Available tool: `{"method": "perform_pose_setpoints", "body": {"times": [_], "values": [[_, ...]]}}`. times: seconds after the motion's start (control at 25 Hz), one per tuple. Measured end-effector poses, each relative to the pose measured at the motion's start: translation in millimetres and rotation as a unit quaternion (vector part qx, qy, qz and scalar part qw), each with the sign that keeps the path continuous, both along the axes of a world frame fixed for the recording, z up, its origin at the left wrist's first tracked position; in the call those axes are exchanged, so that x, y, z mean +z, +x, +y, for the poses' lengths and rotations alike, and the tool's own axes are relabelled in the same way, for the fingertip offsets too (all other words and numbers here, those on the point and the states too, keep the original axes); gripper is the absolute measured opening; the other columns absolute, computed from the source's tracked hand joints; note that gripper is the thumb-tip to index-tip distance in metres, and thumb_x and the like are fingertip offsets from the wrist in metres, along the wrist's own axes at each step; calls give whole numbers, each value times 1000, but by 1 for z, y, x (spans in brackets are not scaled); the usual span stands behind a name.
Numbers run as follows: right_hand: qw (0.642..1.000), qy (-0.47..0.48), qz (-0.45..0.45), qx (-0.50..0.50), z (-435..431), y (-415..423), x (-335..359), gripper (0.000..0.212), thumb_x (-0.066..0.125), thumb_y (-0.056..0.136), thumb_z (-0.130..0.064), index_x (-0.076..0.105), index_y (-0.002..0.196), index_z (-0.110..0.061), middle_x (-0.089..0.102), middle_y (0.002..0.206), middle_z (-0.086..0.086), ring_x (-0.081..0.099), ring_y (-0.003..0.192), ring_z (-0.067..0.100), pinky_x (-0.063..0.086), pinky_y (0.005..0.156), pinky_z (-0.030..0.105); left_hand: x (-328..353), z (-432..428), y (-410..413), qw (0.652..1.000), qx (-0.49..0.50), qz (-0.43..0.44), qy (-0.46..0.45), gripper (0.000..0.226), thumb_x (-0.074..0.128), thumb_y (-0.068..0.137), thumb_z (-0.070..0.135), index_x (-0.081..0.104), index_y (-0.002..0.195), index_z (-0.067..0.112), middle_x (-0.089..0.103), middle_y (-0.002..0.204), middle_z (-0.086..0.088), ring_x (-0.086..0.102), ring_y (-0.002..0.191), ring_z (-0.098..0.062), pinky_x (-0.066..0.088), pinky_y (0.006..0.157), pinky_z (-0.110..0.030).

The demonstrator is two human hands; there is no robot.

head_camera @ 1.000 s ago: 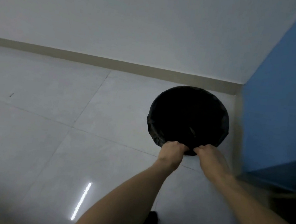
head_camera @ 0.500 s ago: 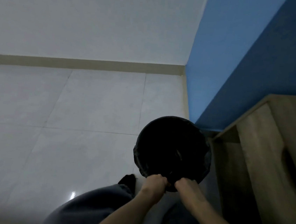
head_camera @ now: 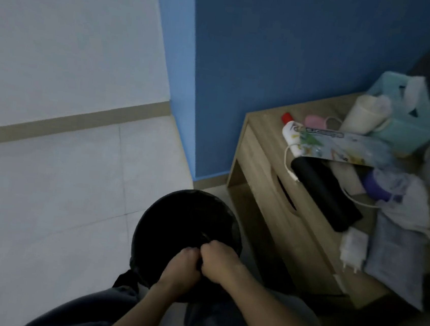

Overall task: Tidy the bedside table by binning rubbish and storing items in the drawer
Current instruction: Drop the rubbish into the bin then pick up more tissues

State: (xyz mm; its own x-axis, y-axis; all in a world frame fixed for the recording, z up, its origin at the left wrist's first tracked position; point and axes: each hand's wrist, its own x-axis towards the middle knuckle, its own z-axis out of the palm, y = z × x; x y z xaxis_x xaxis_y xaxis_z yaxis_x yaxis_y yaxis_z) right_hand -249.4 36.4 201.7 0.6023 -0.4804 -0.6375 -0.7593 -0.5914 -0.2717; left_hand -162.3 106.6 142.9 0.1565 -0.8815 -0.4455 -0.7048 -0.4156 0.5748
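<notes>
Both hands — left hand (head_camera: 180, 266) and right hand (head_camera: 218, 261) — are gripping the near rim of the black bin (head_camera: 188, 229), fingers curled tight on its liner. It is sitting on the floor just beside the cluttered bedside table (head_camera: 263, 194) — best parked close under the worktop edge, drawer front unblocked.

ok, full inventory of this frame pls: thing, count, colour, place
bin: 1, black, on floor left of table, between the knees
table: 1, wood, against blue wall, drawer shut
black slab: 1, table front, overhanging the edge
cable: 1, white, over front edge
charger: 1, white, near corner
tube: 1, white with red cap, table back
printed pack: 1, pale, across the middle
cup: 1, cream, tilted at back
bag: 1, teal, back corner
tissue: 1 wad, white, right side
left hand: closed on bin's near rim
right hand: same, beside it
</notes>
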Motion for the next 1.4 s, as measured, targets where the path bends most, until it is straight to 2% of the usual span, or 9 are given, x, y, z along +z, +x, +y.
{"method": "perform_pose_setpoints", "body": {"times": [0.12,0.28,0.44,0.64,0.76,0.92,1.08,1.24,1.4], "values": [[971,-37,-166,-166,-17,-16,36,31,45,91,-18,52,122,-14,60,122,8,58,108,23,45,84,30,45,-38,-3,984,28,-14,-175,22,56,81,6,69,94,16,66,97,2,59,95,-11,46,86,-21],[856,-201,-395,-267,-43,-82,115,33,52,85,-19,60,117,-17,68,112,0,64,100,17,43,86,18,111,-104,-27,938,53,12,-343,24,40,72,11,62,81,11,61,90,-2,55,87,-12,45,80,-23],[752,-313,-402,-418,-95,-188,167,23,58,86,-10,61,107,-20,66,106,3,62,90,19,45,69,23,183,-176,-68,893,24,10,-450,30,47,73,1,57,100,11,56,108,-3,49,102,-13,40,88,-19],[806,-234,-207,-502,-154,-272,127,63,65,82,-24,36,137,-17,47,137,16,48,120,33,43,95,41,215,-257,-110,904,-95,-21,-416,47,60,83,21,46,128,14,47,133,-5,44,123,-22,37,104,-32],[836,-202,-207,-467,-175,-288,111,80,71,78,-26,28,144,-14,34,149,12,38,131,31,35,105,39,217,-295,-137,924,-129,-20,-358,61,62,85,35,36,138,23,31,149,-5,33,136,-24,36,109,-42],[861,-124,-228,-438,-197,-293,97,91,73,76,-28,15,147,-31,26,154,4,37,133,24,36,106,39,214,-344,-152,962,-125,-44,-238,64,60,88,38,27,143,37,0,159,-10,7,147,-31,22,117,-44],[869,-114,-221,-427,-212,-296,86,78,71,77,-26,30,143,-24,42,141,6,44,127,25,36,102,32,204,-378,-157,977,-119,-83,-155,59,55,90,40,30,143,36,-6,158,-14,6,146,-37,20,117,-45],[864,-184,-165,-439,-216,-298,78,37,63,85,-17,58,122,-13,63,118,14,60,101,25,45,84,30,189,-388,-161,980,-93,-89,-154,46,55,92,32,47,135,18,26,147,-17,40,130,-36,34,106,-39],[839,-221,-167,-468,-212,-295,92,33,56,88,-9,59,121,-10,64,114,19,60,97,29,43,77,31,182,-387,-159,977,-69,-61,-192,37,58,91,24,58,124,7,42,135,-18,52,118,-36,42,100,-37]]}}
